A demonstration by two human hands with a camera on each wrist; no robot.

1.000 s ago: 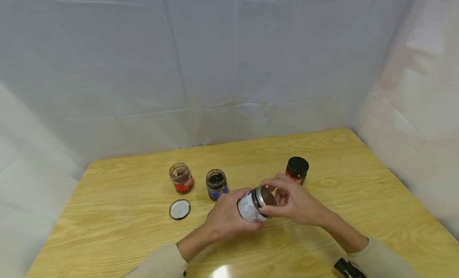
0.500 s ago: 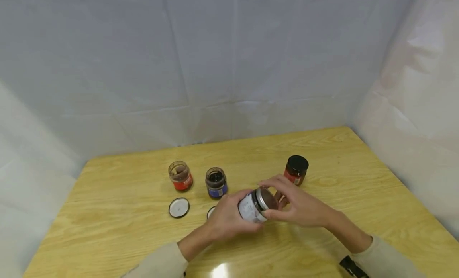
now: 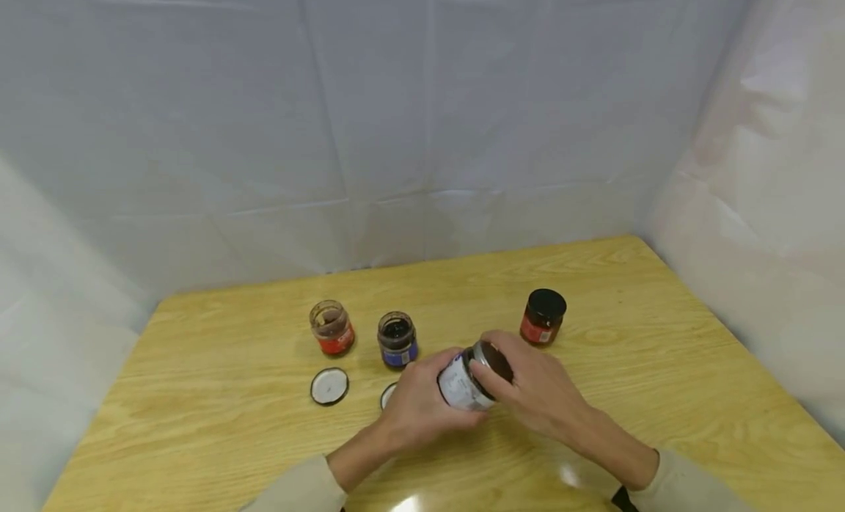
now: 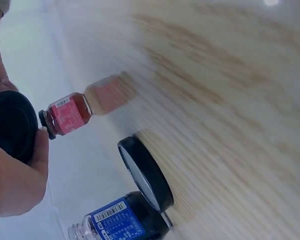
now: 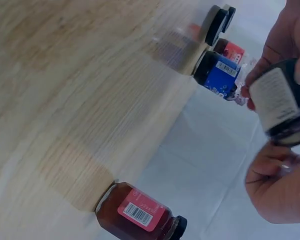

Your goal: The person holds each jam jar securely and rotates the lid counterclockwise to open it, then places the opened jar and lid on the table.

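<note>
Tilted above the table is a jar (image 3: pixel 460 386) with a whitish label, and my left hand (image 3: pixel 420 403) grips it around the body. My right hand (image 3: pixel 543 389) holds its silver-rimmed lid (image 3: pixel 496 361), fingers and thumb curled around the edge; the lid sits at the jar's mouth. Whether it is loose cannot be seen. In the left wrist view the jar's dark round base (image 4: pixel 11 127) faces the camera. The right wrist view shows its printed label (image 5: pixel 274 97) between both hands.
Behind my left hand stand an uncovered red-label jar (image 3: pixel 334 330) and an uncovered blue-label jar (image 3: pixel 398 341). One lid (image 3: pixel 329 386) lies upturned in front; another lid (image 3: pixel 387 397) is partly hidden by my hand. A black-capped red-label jar (image 3: pixel 543 317) stands right.
My right hand has turned and closed further over the lid, its wrist swinging left and down. My left hand and the jar have barely moved.
</note>
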